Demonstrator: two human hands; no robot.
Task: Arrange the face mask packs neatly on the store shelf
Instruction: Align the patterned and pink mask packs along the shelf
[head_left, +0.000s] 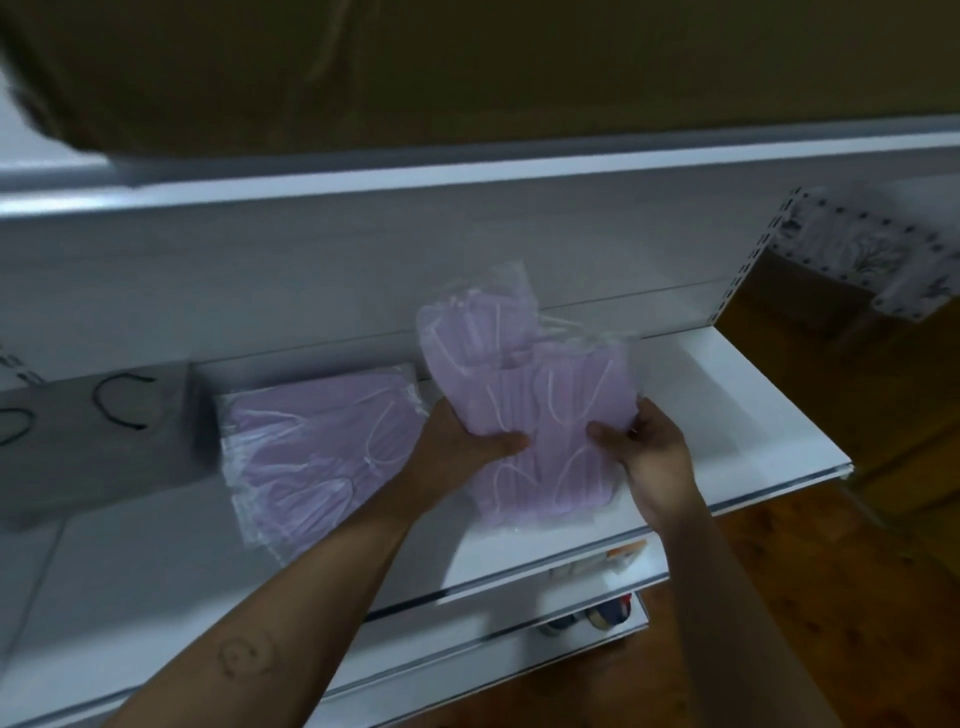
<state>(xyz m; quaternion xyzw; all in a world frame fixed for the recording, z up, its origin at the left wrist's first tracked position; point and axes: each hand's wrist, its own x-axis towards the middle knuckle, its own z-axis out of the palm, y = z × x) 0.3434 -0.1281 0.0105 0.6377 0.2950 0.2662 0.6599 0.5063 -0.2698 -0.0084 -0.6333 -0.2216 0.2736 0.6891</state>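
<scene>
Several lilac face mask packs (540, 395) in clear plastic are bunched together above the white shelf (737, 415), tilted up toward the back panel. My left hand (467, 441) grips their left lower edge, thumb on top. My right hand (649, 441) grips the right edge, thumb pressed on the front. A flat stack of lilac mask packs (317, 457) lies on the shelf to the left, a little askew, close to my left wrist.
Grey packs with black ear loops (104, 415) lie at the far left of the shelf. The shelf above (467, 182) overhangs. Lower shelves (597, 613) hold small items. A wooden floor (857, 571) and a patterned cloth (883, 249) are to the right.
</scene>
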